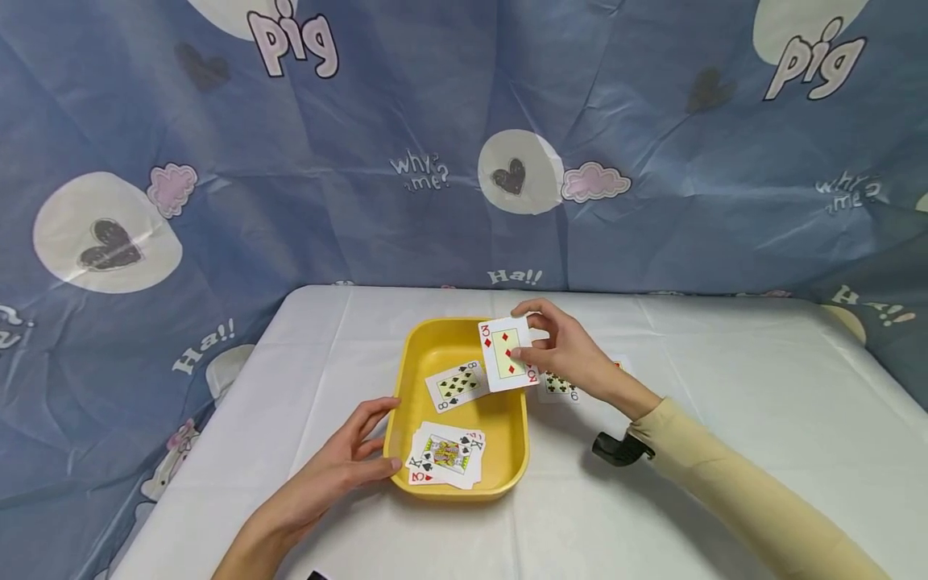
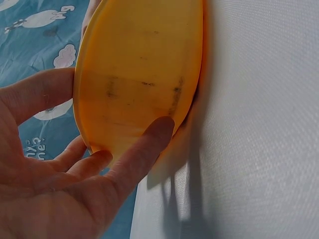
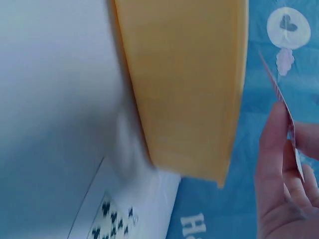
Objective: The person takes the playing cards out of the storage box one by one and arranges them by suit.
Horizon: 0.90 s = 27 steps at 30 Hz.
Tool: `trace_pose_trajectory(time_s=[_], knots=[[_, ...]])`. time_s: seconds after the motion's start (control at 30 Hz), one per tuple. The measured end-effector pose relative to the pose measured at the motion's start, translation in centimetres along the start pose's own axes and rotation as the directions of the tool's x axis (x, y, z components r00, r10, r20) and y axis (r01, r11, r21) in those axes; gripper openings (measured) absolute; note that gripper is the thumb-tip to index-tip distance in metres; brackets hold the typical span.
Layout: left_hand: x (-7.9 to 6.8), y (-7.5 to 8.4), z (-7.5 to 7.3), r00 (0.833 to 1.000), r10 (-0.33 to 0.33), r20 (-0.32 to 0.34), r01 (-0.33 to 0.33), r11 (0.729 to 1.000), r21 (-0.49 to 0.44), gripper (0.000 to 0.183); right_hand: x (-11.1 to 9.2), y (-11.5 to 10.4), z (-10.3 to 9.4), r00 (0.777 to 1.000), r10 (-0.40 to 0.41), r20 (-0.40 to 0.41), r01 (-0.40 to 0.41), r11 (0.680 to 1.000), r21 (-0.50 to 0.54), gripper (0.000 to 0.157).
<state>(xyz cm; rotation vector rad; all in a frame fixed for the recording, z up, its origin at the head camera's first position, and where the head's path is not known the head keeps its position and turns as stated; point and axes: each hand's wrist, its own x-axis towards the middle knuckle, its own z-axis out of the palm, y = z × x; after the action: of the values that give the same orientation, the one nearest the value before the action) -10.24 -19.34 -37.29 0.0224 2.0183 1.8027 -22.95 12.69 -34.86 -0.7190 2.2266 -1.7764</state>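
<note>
My right hand pinches a three of diamonds between thumb and fingers. In the right wrist view, that card appears edge-on, apart from the tray and above its rim. My left hand touches the left side of the yellow tray with spread, fairly straight fingers. Its fingertips rest on the outer wall and rim in the left wrist view. Inside the tray, a black eight lies partly behind the held card. Nearer me sits a small loose pile topped by a king of spades, a red three peeking out below.
On the white table, right of the tray, lie a clubs card and another card, mostly hidden by my right hand. A black strap-like piece hangs at my right wrist. A blue patterned cloth hangs behind the table.
</note>
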Motion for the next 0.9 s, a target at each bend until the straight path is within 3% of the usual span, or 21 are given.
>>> trace_pose_trajectory(time_s=[0.33, 0.57, 0.9], knots=[[0.0, 0.1, 0.1, 1.000, -0.013, -0.012, 0.013, 1.000, 0.010, 0.071, -2.3, 0.2, -3.1, 0.995, 0.015, -0.102, -0.014, 1.000, 0.018, 0.054], [0.0, 0.1, 0.0, 1.000, -0.003, -0.009, 0.003, 1.000, 0.012, 0.071, -4.1, 0.7, -5.5, 0.981, 0.065, -0.181, -0.074, 0.996, -0.045, 0.055], [0.1, 0.1, 0.1, 1.000, -0.018, -0.013, 0.018, 1.000, 0.011, 0.071, -6.5, 1.9, -8.7, 0.974, 0.089, -0.209, -0.105, 0.992, -0.068, 0.054]])
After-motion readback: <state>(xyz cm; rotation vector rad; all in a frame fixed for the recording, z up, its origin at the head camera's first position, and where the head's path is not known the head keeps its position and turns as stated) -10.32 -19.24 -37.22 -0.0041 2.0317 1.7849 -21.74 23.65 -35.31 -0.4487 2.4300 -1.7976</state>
